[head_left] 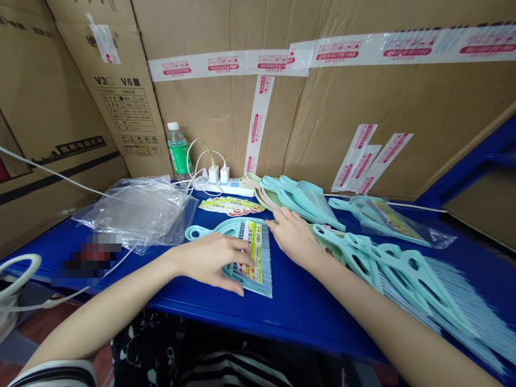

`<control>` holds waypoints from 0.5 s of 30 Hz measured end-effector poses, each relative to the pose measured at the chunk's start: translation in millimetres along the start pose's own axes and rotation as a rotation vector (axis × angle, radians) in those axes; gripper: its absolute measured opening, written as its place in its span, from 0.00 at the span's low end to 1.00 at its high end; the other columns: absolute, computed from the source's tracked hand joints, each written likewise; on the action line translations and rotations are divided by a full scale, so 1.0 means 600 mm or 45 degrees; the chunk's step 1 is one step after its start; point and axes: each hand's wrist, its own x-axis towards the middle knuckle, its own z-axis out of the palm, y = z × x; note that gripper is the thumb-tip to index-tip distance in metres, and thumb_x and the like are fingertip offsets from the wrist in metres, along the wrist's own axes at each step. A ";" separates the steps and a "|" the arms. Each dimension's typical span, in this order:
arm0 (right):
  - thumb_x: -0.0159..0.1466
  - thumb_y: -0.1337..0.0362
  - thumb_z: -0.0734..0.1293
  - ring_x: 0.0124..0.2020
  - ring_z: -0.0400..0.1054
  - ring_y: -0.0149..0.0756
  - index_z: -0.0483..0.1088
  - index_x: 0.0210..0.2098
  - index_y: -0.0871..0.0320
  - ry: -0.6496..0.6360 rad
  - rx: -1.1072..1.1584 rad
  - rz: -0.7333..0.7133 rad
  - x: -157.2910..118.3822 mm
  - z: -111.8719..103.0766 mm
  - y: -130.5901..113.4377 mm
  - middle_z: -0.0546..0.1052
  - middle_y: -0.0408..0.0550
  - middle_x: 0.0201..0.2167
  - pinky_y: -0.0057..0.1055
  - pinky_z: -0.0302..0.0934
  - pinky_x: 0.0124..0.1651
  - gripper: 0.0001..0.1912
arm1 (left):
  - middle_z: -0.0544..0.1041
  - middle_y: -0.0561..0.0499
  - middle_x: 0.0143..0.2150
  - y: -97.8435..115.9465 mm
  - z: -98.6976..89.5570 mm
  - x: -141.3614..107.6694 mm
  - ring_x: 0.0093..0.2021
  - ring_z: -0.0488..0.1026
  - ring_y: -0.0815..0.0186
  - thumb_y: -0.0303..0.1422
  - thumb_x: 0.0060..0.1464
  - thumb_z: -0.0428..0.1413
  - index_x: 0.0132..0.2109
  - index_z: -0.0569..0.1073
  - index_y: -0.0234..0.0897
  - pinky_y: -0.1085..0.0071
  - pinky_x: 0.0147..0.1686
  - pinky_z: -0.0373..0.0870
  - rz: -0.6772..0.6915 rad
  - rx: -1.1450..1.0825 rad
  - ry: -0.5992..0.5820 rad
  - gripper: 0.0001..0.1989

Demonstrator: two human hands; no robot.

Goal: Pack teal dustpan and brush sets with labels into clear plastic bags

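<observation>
One pale-turquoise plastic dustpan-and-brush set [237,228] with yellow-green paper label [256,252], on the blue desk [294,306], near centre. Left hand [217,259]: half open, fingers loosely bent over set and label. Right hand [293,236]: partly curled, fingertips at the set's far right corner; grip cannot be told. Stacked turquoise dustpans [314,201], far; turquoise brushes [407,274], right.

Glossy plastic dustpan [234,269], smooth shiny paper label [257,251], matt brown cardboard [217,113], clear crinkled plastic bags [139,209]
</observation>
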 end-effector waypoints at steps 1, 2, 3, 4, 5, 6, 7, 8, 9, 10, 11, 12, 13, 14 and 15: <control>0.64 0.75 0.59 0.44 0.65 0.45 0.76 0.41 0.62 -0.007 0.001 0.004 0.001 -0.001 0.000 0.75 0.57 0.37 0.34 0.55 0.41 0.14 | 0.77 0.46 0.45 0.000 0.000 0.000 0.41 0.77 0.59 0.43 0.51 0.62 0.49 0.74 0.37 0.69 0.37 0.71 -0.003 0.004 -0.002 0.21; 0.64 0.75 0.59 0.44 0.65 0.45 0.77 0.40 0.62 -0.012 -0.002 0.006 0.002 -0.002 -0.001 0.75 0.57 0.37 0.34 0.55 0.41 0.14 | 0.77 0.46 0.45 0.000 -0.001 0.000 0.41 0.77 0.59 0.43 0.51 0.62 0.49 0.74 0.36 0.69 0.37 0.71 -0.005 0.009 -0.004 0.21; 0.64 0.75 0.59 0.44 0.65 0.45 0.77 0.39 0.62 -0.011 -0.009 0.007 0.004 -0.003 -0.002 0.75 0.57 0.37 0.34 0.55 0.40 0.14 | 0.77 0.46 0.45 0.001 -0.001 0.000 0.41 0.77 0.59 0.43 0.51 0.62 0.49 0.74 0.36 0.69 0.37 0.70 -0.004 0.013 -0.006 0.21; 0.64 0.76 0.59 0.44 0.65 0.45 0.77 0.38 0.62 -0.003 -0.020 0.005 0.006 -0.003 -0.003 0.75 0.57 0.36 0.34 0.55 0.40 0.15 | 0.77 0.45 0.45 0.001 -0.001 0.001 0.41 0.77 0.59 0.43 0.51 0.62 0.48 0.74 0.36 0.69 0.37 0.70 -0.003 0.016 -0.008 0.21; 0.64 0.76 0.59 0.44 0.64 0.45 0.77 0.37 0.62 0.007 -0.034 0.001 0.009 -0.003 -0.005 0.75 0.57 0.36 0.35 0.54 0.39 0.15 | 0.77 0.45 0.45 0.002 -0.001 0.001 0.41 0.77 0.59 0.42 0.52 0.62 0.48 0.74 0.36 0.69 0.37 0.70 -0.001 0.017 -0.010 0.20; 0.63 0.76 0.58 0.44 0.65 0.45 0.77 0.37 0.63 0.020 -0.048 -0.004 0.011 -0.002 -0.006 0.76 0.57 0.36 0.35 0.54 0.39 0.15 | 0.77 0.45 0.45 0.003 -0.001 0.001 0.42 0.77 0.59 0.42 0.52 0.62 0.49 0.74 0.36 0.69 0.38 0.70 0.000 0.017 -0.012 0.20; 0.63 0.77 0.58 0.43 0.65 0.45 0.77 0.36 0.63 0.034 -0.061 -0.006 0.014 -0.001 -0.008 0.76 0.57 0.36 0.35 0.54 0.38 0.15 | 0.77 0.45 0.45 0.003 -0.001 0.001 0.42 0.76 0.59 0.42 0.52 0.62 0.49 0.74 0.36 0.69 0.38 0.70 0.001 0.019 -0.015 0.20; 0.63 0.77 0.58 0.43 0.65 0.45 0.77 0.36 0.63 0.053 -0.073 -0.008 0.017 0.000 -0.009 0.76 0.57 0.36 0.35 0.54 0.38 0.15 | 0.77 0.45 0.45 0.003 -0.001 0.001 0.43 0.76 0.59 0.42 0.52 0.61 0.49 0.74 0.36 0.69 0.39 0.70 0.001 0.022 -0.016 0.20; 0.63 0.77 0.58 0.42 0.65 0.45 0.77 0.35 0.63 0.074 -0.083 -0.007 0.019 0.002 -0.010 0.76 0.57 0.35 0.35 0.54 0.37 0.15 | 0.77 0.45 0.45 0.003 -0.001 0.001 0.43 0.76 0.59 0.42 0.53 0.61 0.49 0.74 0.37 0.69 0.39 0.70 0.000 0.025 -0.018 0.20; 0.63 0.77 0.58 0.42 0.65 0.45 0.77 0.35 0.63 0.097 -0.090 -0.004 0.021 0.004 -0.010 0.76 0.57 0.35 0.35 0.54 0.37 0.15 | 0.76 0.45 0.45 0.003 0.000 0.001 0.43 0.76 0.59 0.43 0.53 0.61 0.49 0.74 0.37 0.69 0.39 0.70 -0.001 0.028 -0.022 0.20; 0.63 0.78 0.58 0.41 0.65 0.45 0.77 0.34 0.62 0.119 -0.095 0.001 0.022 0.006 -0.011 0.77 0.56 0.34 0.35 0.54 0.36 0.15 | 0.76 0.45 0.45 0.003 0.000 0.001 0.43 0.76 0.59 0.43 0.54 0.60 0.49 0.74 0.37 0.69 0.39 0.70 -0.002 0.028 -0.027 0.20; 0.62 0.78 0.59 0.41 0.66 0.45 0.77 0.34 0.62 0.138 -0.099 0.003 0.023 0.008 -0.010 0.77 0.56 0.34 0.35 0.55 0.36 0.15 | 0.76 0.45 0.45 0.003 0.000 0.001 0.43 0.76 0.59 0.43 0.54 0.60 0.50 0.73 0.37 0.69 0.39 0.70 -0.003 0.027 -0.030 0.20; 0.62 0.78 0.59 0.40 0.66 0.45 0.77 0.34 0.61 0.152 -0.101 0.004 0.024 0.010 -0.010 0.77 0.55 0.34 0.35 0.55 0.36 0.15 | 0.76 0.45 0.45 0.003 0.000 0.000 0.43 0.76 0.59 0.43 0.54 0.59 0.50 0.73 0.37 0.69 0.39 0.69 -0.004 0.023 -0.030 0.20; 0.62 0.78 0.59 0.40 0.66 0.44 0.77 0.34 0.61 0.161 -0.102 0.002 0.025 0.012 -0.009 0.77 0.55 0.34 0.35 0.55 0.36 0.15 | 0.76 0.45 0.45 0.003 0.000 0.000 0.43 0.76 0.59 0.44 0.55 0.59 0.50 0.74 0.37 0.69 0.39 0.69 -0.004 0.017 -0.026 0.20; 0.62 0.78 0.59 0.40 0.66 0.44 0.77 0.34 0.61 0.167 -0.101 -0.001 0.025 0.014 -0.009 0.77 0.55 0.34 0.35 0.55 0.36 0.15 | 0.76 0.45 0.45 0.002 0.000 0.000 0.42 0.76 0.59 0.44 0.55 0.59 0.50 0.74 0.37 0.69 0.39 0.69 -0.001 0.010 -0.021 0.20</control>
